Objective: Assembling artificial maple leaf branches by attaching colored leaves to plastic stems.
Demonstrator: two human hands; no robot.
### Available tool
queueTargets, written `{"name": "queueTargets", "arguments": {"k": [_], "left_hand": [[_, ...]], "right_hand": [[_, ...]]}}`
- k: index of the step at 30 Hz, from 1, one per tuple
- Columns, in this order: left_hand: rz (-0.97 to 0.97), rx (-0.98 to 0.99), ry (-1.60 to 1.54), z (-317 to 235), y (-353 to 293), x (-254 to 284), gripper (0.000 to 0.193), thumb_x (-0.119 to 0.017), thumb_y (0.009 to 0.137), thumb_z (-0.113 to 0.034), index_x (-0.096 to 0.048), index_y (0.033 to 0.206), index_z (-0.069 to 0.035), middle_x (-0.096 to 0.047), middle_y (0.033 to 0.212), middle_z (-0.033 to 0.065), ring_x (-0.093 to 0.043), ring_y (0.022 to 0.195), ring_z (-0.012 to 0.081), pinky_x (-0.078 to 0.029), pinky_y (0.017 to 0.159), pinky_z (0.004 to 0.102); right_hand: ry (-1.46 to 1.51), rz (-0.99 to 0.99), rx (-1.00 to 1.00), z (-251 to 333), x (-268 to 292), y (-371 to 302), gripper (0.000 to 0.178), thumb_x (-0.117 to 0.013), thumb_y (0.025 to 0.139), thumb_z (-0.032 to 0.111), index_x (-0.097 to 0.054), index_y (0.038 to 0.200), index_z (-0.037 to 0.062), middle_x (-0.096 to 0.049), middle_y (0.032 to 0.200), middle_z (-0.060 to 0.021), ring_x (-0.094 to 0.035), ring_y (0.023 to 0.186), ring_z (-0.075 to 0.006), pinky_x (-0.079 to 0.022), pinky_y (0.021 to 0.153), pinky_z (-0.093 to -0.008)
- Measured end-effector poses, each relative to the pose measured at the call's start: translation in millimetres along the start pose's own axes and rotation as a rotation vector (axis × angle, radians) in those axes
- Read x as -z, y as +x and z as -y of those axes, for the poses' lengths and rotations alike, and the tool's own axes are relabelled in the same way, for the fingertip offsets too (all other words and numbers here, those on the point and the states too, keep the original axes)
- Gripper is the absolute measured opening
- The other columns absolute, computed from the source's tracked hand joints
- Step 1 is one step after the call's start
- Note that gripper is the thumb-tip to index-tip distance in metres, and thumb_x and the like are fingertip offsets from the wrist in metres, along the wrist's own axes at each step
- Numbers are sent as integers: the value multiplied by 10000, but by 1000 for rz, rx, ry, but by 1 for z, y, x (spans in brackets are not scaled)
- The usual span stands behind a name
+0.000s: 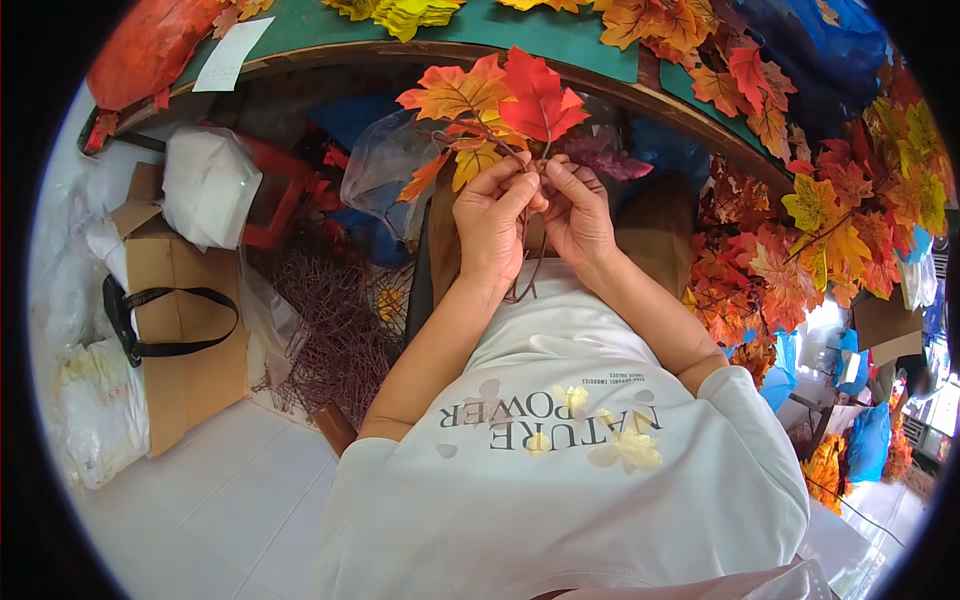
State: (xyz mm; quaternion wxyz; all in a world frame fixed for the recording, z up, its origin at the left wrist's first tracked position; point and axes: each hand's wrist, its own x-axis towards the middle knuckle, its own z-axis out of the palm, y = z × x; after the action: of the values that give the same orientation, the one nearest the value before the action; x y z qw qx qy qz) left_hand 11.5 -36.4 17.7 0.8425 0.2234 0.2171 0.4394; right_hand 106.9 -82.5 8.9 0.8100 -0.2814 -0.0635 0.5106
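Note:
Over my lap, both hands meet around the thin brown stems of an artificial leaf spray. My left hand [490, 222] is closed, thumb and fingers pinching the brown stem [524, 245], whose lower ends hang between my wrists. Beside it my right hand [582, 215] pinches at the base of a red maple leaf [541, 97], fingertips touching those of the left. An orange leaf [462, 90] and a yellow leaf [474, 163] fan out above my left hand. Behind my right hand a purple leaf [612, 158] shows. The exact join between the fingertips is hidden.
A green-topped table [330, 25] curves ahead, with stacked yellow leaves [413, 14] and a paper slip [234, 54]. Brown stems [330, 320] lie heaped at left near a cardboard box [190, 340]. Orange and red leaf sprays [770, 255] crowd my right.

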Motion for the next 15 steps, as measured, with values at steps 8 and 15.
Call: {"name": "queueTargets", "arguments": {"k": [8,15], "left_hand": [[-26,-9,55,1,0,0,246,-609,787,71,-589,1033,72,-623,768,72,-593,610,133,-514,595,232],[-14,-6,55,2,1,1,237,-613,777,81,-598,1014,67,-620,748,66,-592,601,128,-510,589,223]], "right_hand": [[-45,7,11,1,1,-1,75,-596,842,6,-607,911,-21,-654,829,-118,-639,672,-171,-533,582,-257],[-59,21,16,2,4,0,68,-593,837,-8,-606,904,-15,-652,829,-119,-634,657,-169,-531,576,-260]]}}
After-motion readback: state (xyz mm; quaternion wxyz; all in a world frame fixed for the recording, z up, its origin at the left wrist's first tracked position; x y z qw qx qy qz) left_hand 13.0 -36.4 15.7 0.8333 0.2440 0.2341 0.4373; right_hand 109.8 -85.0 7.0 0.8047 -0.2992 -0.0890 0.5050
